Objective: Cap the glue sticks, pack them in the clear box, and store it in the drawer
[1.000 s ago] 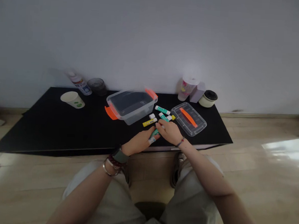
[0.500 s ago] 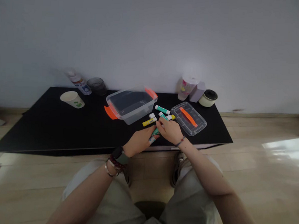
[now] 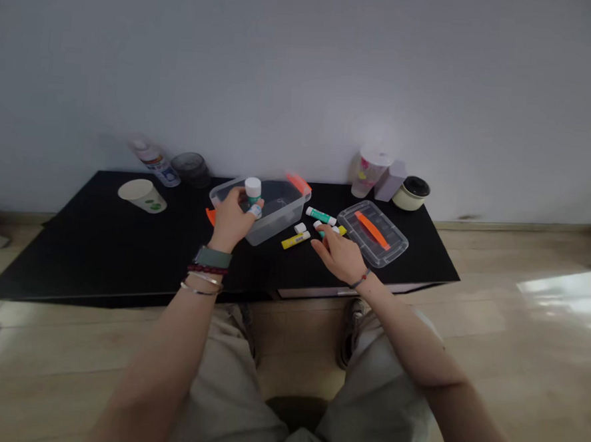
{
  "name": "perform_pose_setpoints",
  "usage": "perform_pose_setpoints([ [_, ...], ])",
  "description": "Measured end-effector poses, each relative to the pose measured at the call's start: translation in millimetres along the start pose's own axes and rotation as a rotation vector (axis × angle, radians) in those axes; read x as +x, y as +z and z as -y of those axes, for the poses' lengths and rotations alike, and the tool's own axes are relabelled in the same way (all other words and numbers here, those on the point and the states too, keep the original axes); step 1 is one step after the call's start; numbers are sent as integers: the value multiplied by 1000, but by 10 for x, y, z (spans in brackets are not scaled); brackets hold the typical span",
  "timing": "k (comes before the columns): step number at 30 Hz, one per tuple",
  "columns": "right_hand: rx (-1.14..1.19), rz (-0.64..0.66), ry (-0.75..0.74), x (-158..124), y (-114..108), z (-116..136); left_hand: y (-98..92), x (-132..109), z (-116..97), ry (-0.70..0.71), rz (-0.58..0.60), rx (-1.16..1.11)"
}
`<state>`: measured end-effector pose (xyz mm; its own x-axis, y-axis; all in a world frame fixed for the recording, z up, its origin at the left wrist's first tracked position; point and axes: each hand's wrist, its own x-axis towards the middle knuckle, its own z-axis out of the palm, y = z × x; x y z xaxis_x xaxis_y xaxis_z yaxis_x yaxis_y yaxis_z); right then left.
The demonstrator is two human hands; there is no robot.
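Observation:
My left hand [image 3: 234, 220] is closed around a green glue stick with a white cap [image 3: 253, 189], holding it upright over the near left part of the clear plastic box [image 3: 272, 227]. The box has orange clips, and its inside is partly hidden by that hand. My right hand [image 3: 341, 252] has its thumb and index finger apart, the fingertips at a green and white glue stick [image 3: 318, 226] that it partly covers. Around it lie another green glue stick [image 3: 321, 216], a yellow glue stick [image 3: 295, 240], a white cap [image 3: 300, 228] and a yellow end of something [image 3: 342, 230].
A clear lid with an orange handle [image 3: 372, 232] lies right of my right hand. Along the wall stand a bottle [image 3: 155, 161], a dark cup [image 3: 191, 169], a clear tumbler [image 3: 370, 172], a pale box [image 3: 391, 180] and a black-lidded jar [image 3: 411, 193]. A paper cup [image 3: 143, 196] is at left.
My left hand has moved left and away from me, carrying a green glue stick from beside my right hand to above the box. My right hand has shifted slightly, its thumb and index finger now apart.

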<state>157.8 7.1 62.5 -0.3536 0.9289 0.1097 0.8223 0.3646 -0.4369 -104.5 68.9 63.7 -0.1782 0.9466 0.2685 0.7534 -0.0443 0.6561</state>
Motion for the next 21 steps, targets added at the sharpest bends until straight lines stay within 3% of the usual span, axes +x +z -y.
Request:
perform_pose_setpoints([
  [5, -45, 42, -4, 16, -4, 41, 31, -38, -37, -98, 107, 173],
  [11, -100, 79, -12, 18, -28, 71, 14, 99, -149, -47, 298, 439],
  [17, -153, 117, -6, 24, -30, 62, 199, 508, 112, -86, 544, 528],
  [21, -182, 130, -23, 39, -11, 42, 290, 595, 275, -65, 593, 493],
])
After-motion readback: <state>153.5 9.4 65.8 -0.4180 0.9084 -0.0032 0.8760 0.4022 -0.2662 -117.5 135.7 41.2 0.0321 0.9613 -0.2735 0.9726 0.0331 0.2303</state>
